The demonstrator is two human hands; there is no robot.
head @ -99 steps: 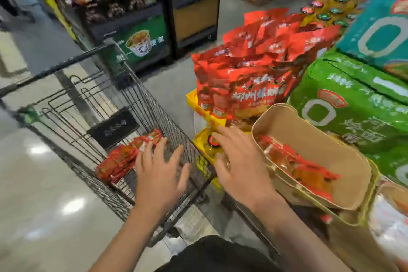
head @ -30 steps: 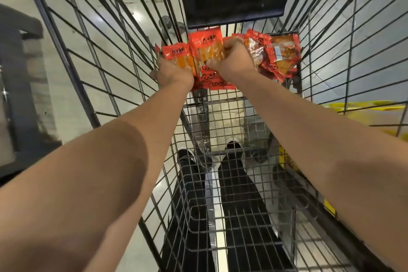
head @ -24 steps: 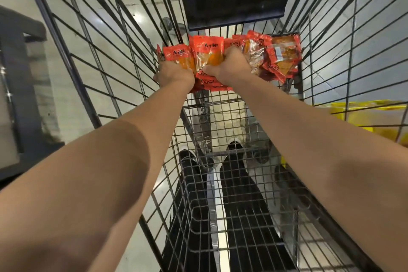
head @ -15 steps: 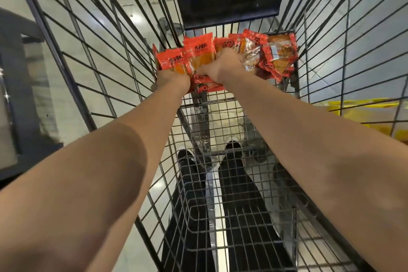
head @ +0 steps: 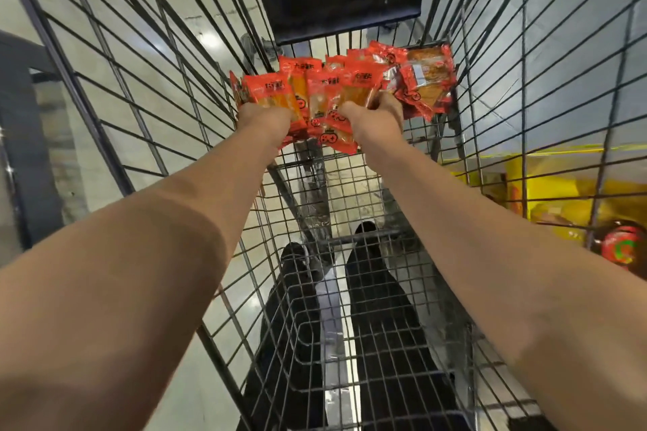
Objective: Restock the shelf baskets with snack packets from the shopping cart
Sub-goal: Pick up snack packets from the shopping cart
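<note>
View from the head camera, looking down into the wire shopping cart (head: 168, 87). Hidden or unclear: the fingertips of both hands lie behind the snack packets and cannot be seen; the number of packets in each grasp cannot be counted, as the packets overlap; their printed text is too small to read. The yellow shelf (head: 560, 185) outside the cart's right wall is cut off by the frame edge and crossed by the wires, and a round red item (head: 621, 248) on it cannot be identified. The person's dark trouser legs (head: 381, 297) and shoes show only through the cart floor mesh.

Both forearms reach straight forward, nearly parallel, into the far end of the cart. The left hand (head: 264, 115) grips a fan of orange-red snack packets (head: 276, 94), fingers curled around their lower edges, knuckles toward the camera. The right hand (head: 376, 115) grips a second bunch of packets (head: 353, 87) in the same way, thumb side turned inward. The two bunches touch between the hands.

A further pile of packets (head: 423, 80) lies just beside the right hand, against the cart's far right corner; whether the hand touches it cannot be told. All packets sit at the far end of the cart, below a black plastic panel (head: 336, 10) with four white symbols printed on it. Pale glossy floor (head: 105, 150) shows through the left wall.
</note>
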